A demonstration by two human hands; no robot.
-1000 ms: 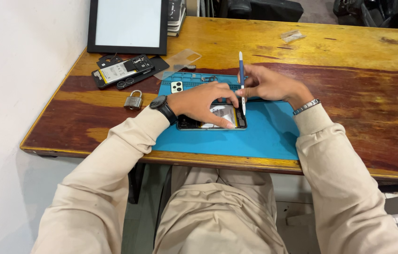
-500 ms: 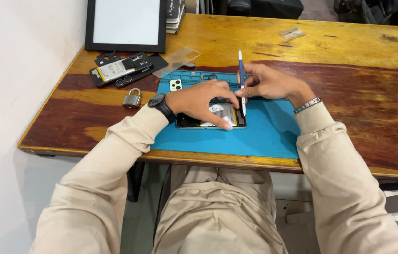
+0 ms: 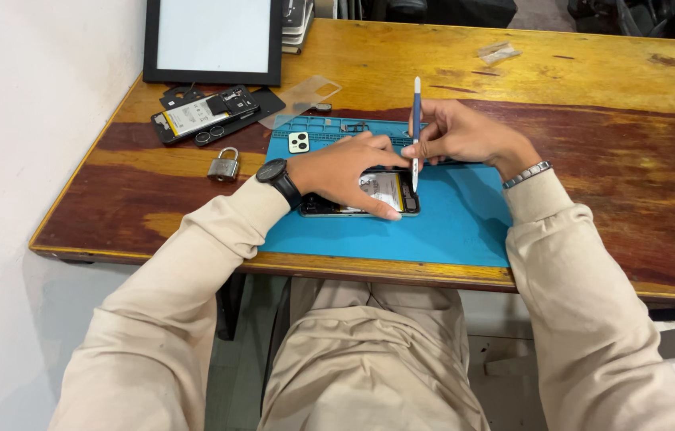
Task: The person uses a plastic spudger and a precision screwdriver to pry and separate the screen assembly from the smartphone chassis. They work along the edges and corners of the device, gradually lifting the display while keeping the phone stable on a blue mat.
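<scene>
Nothing has shifted since the earlier frames: my left hand (image 3: 345, 172) still lies flat, fingers spread, pressing the opened phone (image 3: 377, 194) onto the blue mat (image 3: 449, 227). My right hand (image 3: 461, 136), touching the phone's upper right corner, pinches the blue screwdriver (image 3: 415, 128) upright, tip on the phone.
</scene>
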